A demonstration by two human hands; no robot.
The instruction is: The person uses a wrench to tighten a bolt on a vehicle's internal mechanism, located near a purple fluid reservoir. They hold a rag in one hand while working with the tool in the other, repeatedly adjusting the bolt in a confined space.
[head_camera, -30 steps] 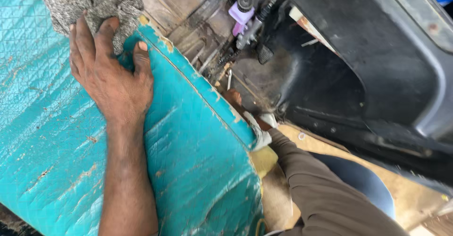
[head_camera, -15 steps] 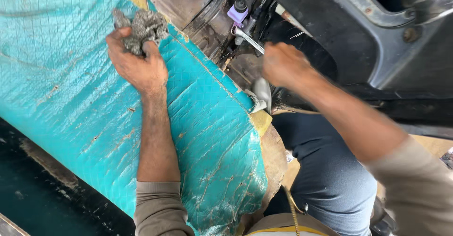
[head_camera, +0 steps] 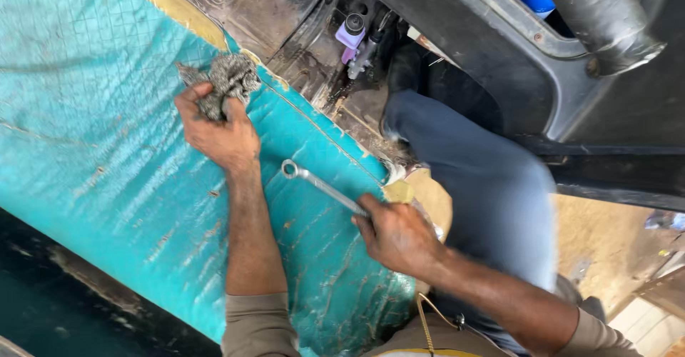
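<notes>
My left hand [head_camera: 217, 132] is closed around a grey, dirty rag [head_camera: 227, 82] and presses it on a worn teal vehicle seat cushion [head_camera: 93, 128]. My right hand [head_camera: 396, 235] grips the shaft of a silver ring spanner [head_camera: 317, 183], whose ring end lies over the teal cushion near my left wrist. Both forearms reach up from the bottom of the view, in brown sleeves.
Beyond the cushion's torn yellow foam edge [head_camera: 171, 3] lies the grimy vehicle floor with a purple-capped part [head_camera: 351, 34]. My leg in grey trousers [head_camera: 471, 185] fills the footwell. A dark door panel [head_camera: 571, 78] runs along the right, sandy ground [head_camera: 606, 250] below it.
My right hand has come down from the footwell onto the cushion, now holding the spanner. My left hand with the rag has stayed near the cushion's upper edge.
</notes>
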